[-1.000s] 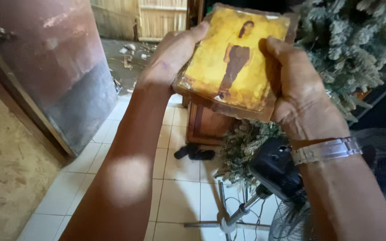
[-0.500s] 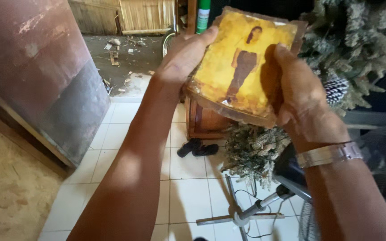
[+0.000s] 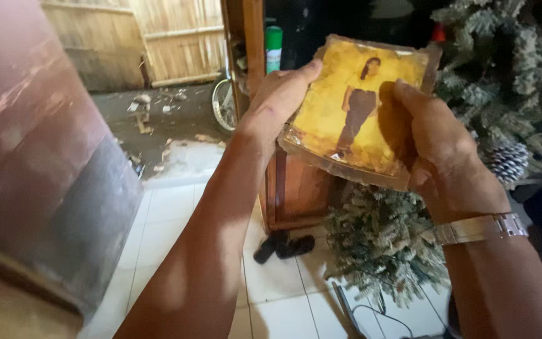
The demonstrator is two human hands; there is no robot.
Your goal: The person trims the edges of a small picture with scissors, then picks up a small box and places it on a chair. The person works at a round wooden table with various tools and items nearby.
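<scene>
Both hands are up in front of the chest, holding an old yellowed photo (image 3: 356, 110) in a worn, cloudy plastic cover. The left hand (image 3: 277, 103) clamps the left edge, thumb along the front near the top and fingers behind. The right hand (image 3: 437, 144) grips the right edge, thumb pressed over the picture's lower right, a metal watch (image 3: 478, 229) on that wrist. The photo sits tilted, top leaning away, well above the white tiled floor (image 3: 177, 226).

To my eye the cover looks brittle at its ragged rim, so a good hold means gripping by the edges with light, even pressure and no bending. The right thumb hides part of the picture; sliding it to the border would show more. A frosted artificial tree (image 3: 509, 94) with a pinecone (image 3: 509, 162) stands just beside the right hand, so keep the photo clear of its branches. A wooden cabinet (image 3: 296, 188) stands behind.
</scene>
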